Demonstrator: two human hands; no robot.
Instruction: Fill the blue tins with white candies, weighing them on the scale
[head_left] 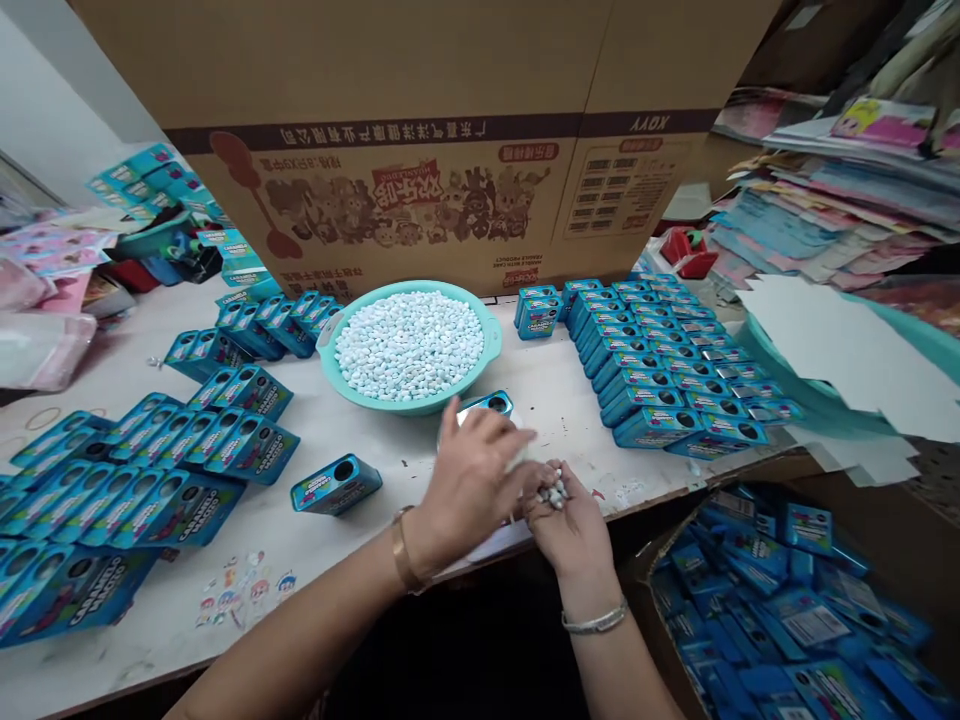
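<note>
My right hand (566, 525) is cupped palm up at the table's front edge, holding small pale candies (555, 490). Just to its left and slightly above is my left hand (472, 485), its fingers reaching over toward the right palm. Motion smears those fingers, so what they hold, if anything, is unclear. Behind my left hand a blue tin (491, 404) with a round opening is partly hidden. Farther back stands a turquoise bowl (411, 400) full of the same pale candies. Another blue tin (337, 487) stands alone left of my left forearm.
Rows of blue tins (660, 370) stand at right, with more tins (172, 460) at left. A large cardboard box (450, 90) rises behind the bowl. Below the table's right edge, an open carton holds many tins (802, 610). Stickers (244, 590) lie near the front.
</note>
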